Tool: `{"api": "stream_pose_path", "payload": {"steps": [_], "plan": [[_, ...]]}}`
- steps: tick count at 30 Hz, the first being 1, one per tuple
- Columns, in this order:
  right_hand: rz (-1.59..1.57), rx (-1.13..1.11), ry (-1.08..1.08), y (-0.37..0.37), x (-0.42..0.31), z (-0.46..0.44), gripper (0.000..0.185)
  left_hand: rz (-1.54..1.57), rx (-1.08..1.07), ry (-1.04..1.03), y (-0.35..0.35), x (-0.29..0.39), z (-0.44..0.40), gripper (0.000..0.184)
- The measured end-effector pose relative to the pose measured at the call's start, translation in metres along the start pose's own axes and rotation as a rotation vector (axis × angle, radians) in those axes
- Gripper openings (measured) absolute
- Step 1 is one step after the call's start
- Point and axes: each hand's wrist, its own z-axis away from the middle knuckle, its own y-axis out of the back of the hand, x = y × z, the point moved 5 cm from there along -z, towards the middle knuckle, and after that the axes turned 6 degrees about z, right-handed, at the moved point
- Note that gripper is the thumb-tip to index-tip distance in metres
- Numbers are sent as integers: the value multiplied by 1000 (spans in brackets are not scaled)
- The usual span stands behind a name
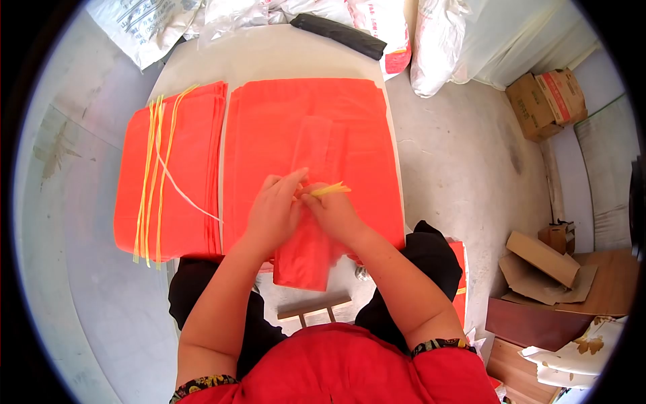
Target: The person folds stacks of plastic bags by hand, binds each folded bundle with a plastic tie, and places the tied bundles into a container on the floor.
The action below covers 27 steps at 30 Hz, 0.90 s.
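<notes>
A long folded bundle of thin red plastic sheets [303, 259], which look like bags, lies under both my hands and reaches past the table's near edge. My right hand [334, 217] pinches a yellow plastic strip [331, 189], whose loose end sticks out to the right. Close beside it, my left hand [276, 207] has its fingers curled in over the middle of the bundle. What the left fingertips grip is hidden. Beneath the bundle is a wide flat stack of red plastic sheets [262, 128].
To the left lies another red stack [195, 148] with several yellow strips [149, 182] and a white one across it. A black roll [338, 36] sits at the table's far edge. White sacks [437, 47] stand beyond; cardboard boxes [546, 104] are on the right.
</notes>
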Motion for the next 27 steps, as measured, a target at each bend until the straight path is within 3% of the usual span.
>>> {"api": "stream_pose_path", "payload": {"steps": [5,7,10,13,16,22,27], "plan": [[-38,11,67,1,-1,1,19,-72,-24,38,-8,-16,-3,26],[-89,-21,-32,4,-4,1,17,-72,-16,73,-9,-22,-2,22],[-149,-22,-151,6,-4,0,14,105,-13,303,-11,-34,3,13],[-223,18,-215,5,-4,0,12,421,27,514,-21,-56,8,14],[-113,-12,-195,10,-13,1,8,467,10,581,-16,-47,8,16],[121,122,14,9,-22,3,15,378,-10,513,-18,-49,10,20],[329,218,210,7,-31,5,21,11,-61,305,-16,-36,10,16]]}}
